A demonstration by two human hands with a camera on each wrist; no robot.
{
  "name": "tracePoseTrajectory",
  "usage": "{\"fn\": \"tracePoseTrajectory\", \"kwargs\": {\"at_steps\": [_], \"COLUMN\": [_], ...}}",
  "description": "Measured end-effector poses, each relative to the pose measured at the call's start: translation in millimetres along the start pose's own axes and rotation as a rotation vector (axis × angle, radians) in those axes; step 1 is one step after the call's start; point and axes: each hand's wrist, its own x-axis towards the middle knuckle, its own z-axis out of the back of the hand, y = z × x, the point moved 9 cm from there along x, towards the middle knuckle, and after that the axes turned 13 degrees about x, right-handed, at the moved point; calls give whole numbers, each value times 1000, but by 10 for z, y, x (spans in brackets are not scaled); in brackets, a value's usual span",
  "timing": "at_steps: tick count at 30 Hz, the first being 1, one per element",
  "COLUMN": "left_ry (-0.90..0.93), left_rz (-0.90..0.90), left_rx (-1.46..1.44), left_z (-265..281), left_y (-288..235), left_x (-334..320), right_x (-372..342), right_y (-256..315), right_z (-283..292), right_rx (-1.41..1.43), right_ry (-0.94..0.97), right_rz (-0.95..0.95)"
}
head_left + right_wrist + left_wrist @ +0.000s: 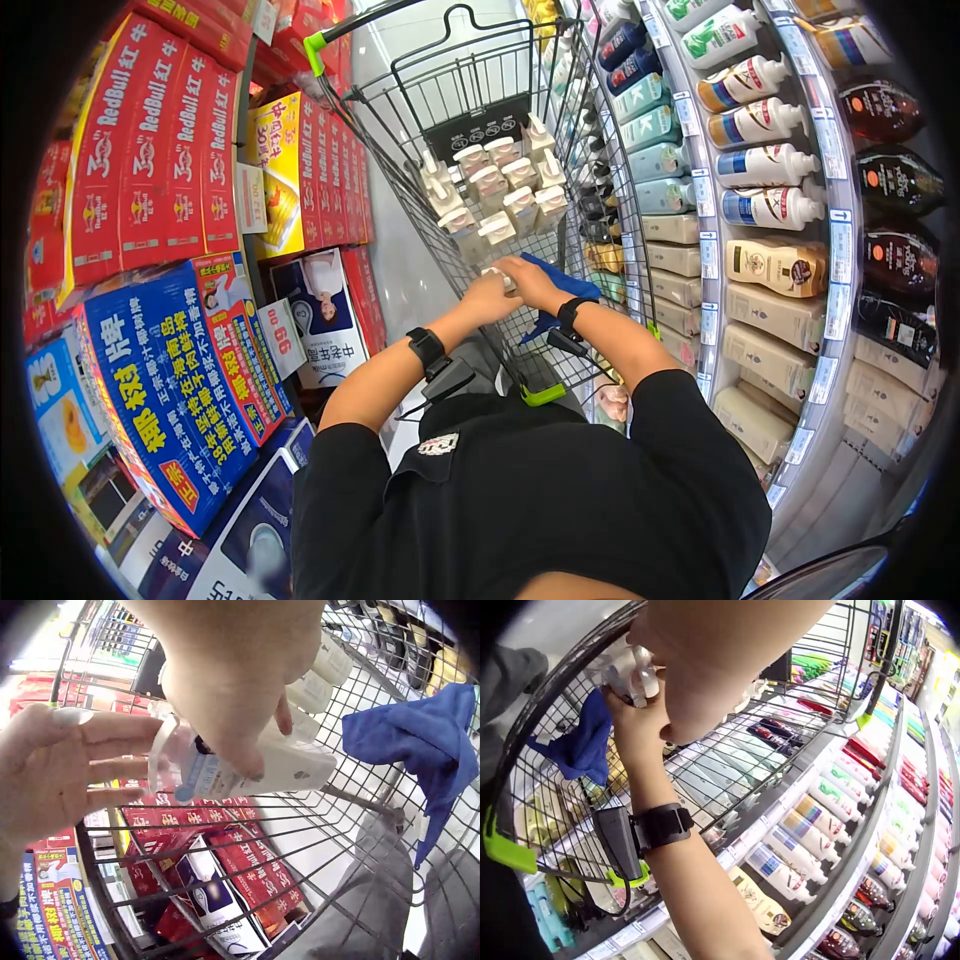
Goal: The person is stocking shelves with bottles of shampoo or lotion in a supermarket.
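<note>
A white bottle (pixel 289 769) with a blue printed label and a clear plastic top lies sideways over the shopping cart (pixel 510 851). My right hand (pixel 232 682) grips its body, thumb and fingers curled round it. At the clear top, my left hand (pixel 75 761) has its fingers straight, their tips right at the plastic. In the head view the left hand (pixel 488 297) and right hand (pixel 538 285) meet over the near part of the cart, mostly hiding the bottle. Several cream pump bottles (pixel 490 183) stand upright farther inside. A blue cloth (pixel 412 731) hangs near the right hand.
Red drink cartons (pixel 150 150) and a blue carton (pixel 175 390) are stacked left of the cart. Along the right side run shelves of white bottles (pixel 760 165) and dark bottles (pixel 890 185). The cart's wire sides surround both hands' work.
</note>
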Motion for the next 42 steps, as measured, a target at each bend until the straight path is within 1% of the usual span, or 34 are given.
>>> {"fn": "tracePoseTrajectory", "kwargs": {"at_steps": [2,5,8,12,14,17,20,21,23,26,27,29,30,31,33,34,35,36,38,39,42], "left_ry": [6,135,174,211,215,162,24,38,63,-23,16,-16,-39,-33,-132,-184,-169,-206,-265,-403,-592], "left_rz": [12,40,24,33,32,31,-21,-3,31,11,57,131,165,167,84,30,-11,-77,-214,-328,-627], "left_rx": [234,207,164,215,231,222,227,234,248,250,254,377,441,456,525,563,589,533,419,326,91], "left_z": [-30,-81,-120,-175,-229,-216,-303,-269,-200,-286,-313,-359,-337,-374,-480,-481,-520,-509,-474,-347,-79], "left_y": [49,170,229,213,205,192,253,233,172,243,236,130,22,-103,-419,-661,-891,-1162,-1710,-2096,-3121], "left_x": [76,216,270,217,225,222,294,271,243,328,324,233,176,146,103,66,68,81,105,-30,-369], "right_x": [67,160,197,213,205,169,66,21,-110,-424,-571,-870,-1007,-1167,-1443,-1555,-1688,-1821,-2088,-2247,-2776], "right_y": [15,-80,-177,-219,-238,-206,-176,-139,-128,-102,-139,-210,-194,-177,-166,-113,-73,-3,186,312,787], "right_z": [-37,-158,-243,-305,-295,-222,-126,-89,-35,36,38,31,65,105,185,261,338,455,775,962,1519], "right_rx": [13,59,66,1,59,67,4,-22,-11,-59,-85,-87,-92,-99,-122,-140,-162,-122,-138,-148,-222], "right_ry": [33,102,128,158,133,127,98,80,65,90,106,87,72,85,79,81,107,78,-82,-112,-251], "right_rz": [-1,-1,-8,-6,-4,-47,-59,-54,-116,-231,-276,-243,-225,-255,-257,-259,-262,-240,-124,-132,-153]}}
